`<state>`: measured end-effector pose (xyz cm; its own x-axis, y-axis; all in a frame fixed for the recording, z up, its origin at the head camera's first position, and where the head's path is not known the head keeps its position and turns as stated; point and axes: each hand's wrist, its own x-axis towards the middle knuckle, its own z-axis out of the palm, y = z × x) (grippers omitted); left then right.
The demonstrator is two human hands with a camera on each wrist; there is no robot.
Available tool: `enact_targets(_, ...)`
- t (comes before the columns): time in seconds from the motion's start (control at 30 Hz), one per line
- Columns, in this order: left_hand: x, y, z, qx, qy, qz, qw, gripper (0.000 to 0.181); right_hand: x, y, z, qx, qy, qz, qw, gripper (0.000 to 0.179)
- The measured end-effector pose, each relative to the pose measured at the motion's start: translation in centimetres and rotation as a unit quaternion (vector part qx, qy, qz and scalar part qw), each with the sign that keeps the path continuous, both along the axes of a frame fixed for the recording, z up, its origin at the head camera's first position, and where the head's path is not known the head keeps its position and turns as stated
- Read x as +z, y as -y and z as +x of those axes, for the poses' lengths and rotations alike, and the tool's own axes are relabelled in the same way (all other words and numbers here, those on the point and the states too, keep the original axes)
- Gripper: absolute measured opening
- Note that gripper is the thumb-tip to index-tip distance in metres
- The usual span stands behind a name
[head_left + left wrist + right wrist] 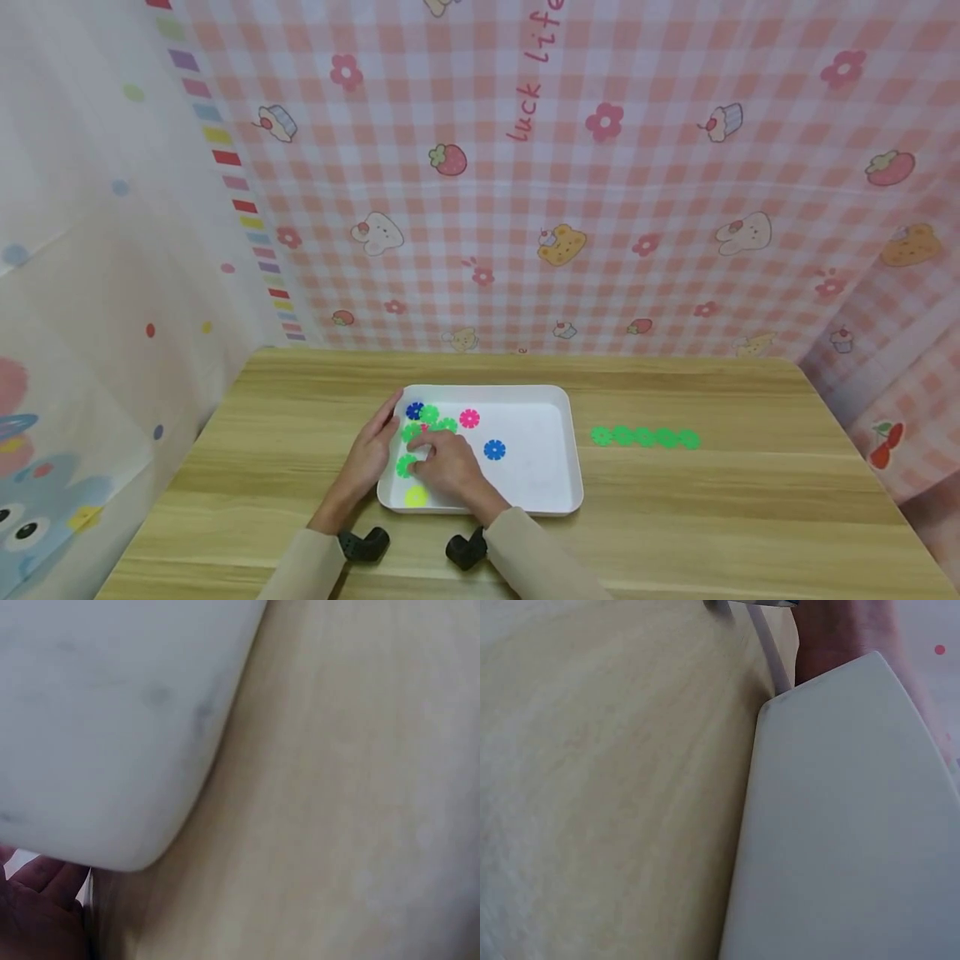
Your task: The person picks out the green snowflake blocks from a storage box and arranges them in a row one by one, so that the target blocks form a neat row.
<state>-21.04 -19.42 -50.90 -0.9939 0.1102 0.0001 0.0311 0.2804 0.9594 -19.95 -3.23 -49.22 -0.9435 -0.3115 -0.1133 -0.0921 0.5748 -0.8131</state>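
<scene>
A white tray (525, 483) sits on the wooden table, with flower-shaped plastic discs mostly gathered at its left end. My left hand (369, 454) holds the tray's left side, thumb near the rim and fingers along the outside; part of it shows low in the left wrist view. Over the discs inside is my right hand (450, 467), thumb and index finger apart. Its thumb tip is right at a green disc (405, 466). Around the fingers lie more green discs (429, 414), a dark blue one (415, 411) and a yellow one (416, 497).
A pink disc (469, 418) and a blue disc (494, 450) lie farther right in the tray. Several green discs (645, 437) form a row on the table (735, 517) to the tray's right. A checked cloth (495, 200) hangs behind the table.
</scene>
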Motion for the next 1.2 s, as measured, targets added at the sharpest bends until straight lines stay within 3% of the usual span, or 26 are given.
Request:
enact_targets(0.5,-0.2,-0.03,-0.19,0.009,0.0,-0.001,1.0,0.048,0.1,-0.14,0.15,-0.027,0.019,-0.014,0.9994,0.015)
enact_targets(1.2,-0.08,-0.1,-0.05,0.006,-0.007,0.003,0.9999,0.048,-0.1,-0.67,0.14,-0.032,-0.015,-0.061,0.9975,0.012)
